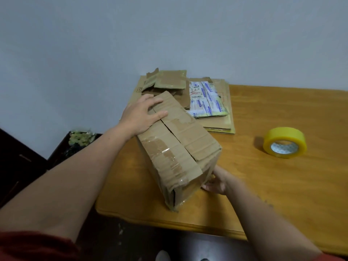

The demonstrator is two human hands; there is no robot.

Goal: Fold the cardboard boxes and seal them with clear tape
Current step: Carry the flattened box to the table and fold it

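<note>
On the near-left part of the wooden table (pixel 282 185), one cardboard box (pixel 178 147), long and set up. Lies askew, one end toward the viewer. Top flaps folded down, meeting along a lengthwise seam with a thin dark gap; nothing of the inside visible. Torn strips of old clear tape across the top and the near end.

Left hand (pixel 143 113) flat on the far end of the top, fingers straight and slightly spread, pressing down over the seam. Right hand (pixel 214 182) against the lower right edge of the near end, touching the box. Fingertips partly hidden by cardboard, so no telling whether wrapped round the edge or merely laid along it.

Behind the box, at the table's far edge by the wall, a stack of flattened cardboard (pixel 220 123). Large sheets below, smaller worn brown pieces (pixel 169 81) on top at the left, and at the right a flattened piece (pixel 205 98) covered in white-and-blue printed tape and a label. Far end of the box over the stack's near-left part.

To the right, well apart from the box, a yellowish tape roll (pixel 284 142). Lies flat on the table, core hole up.

Left of the table and lower down, a dark bin (pixel 56 153) holding pale greenish clumps (pixel 81 137), too blurred to identify.
</note>
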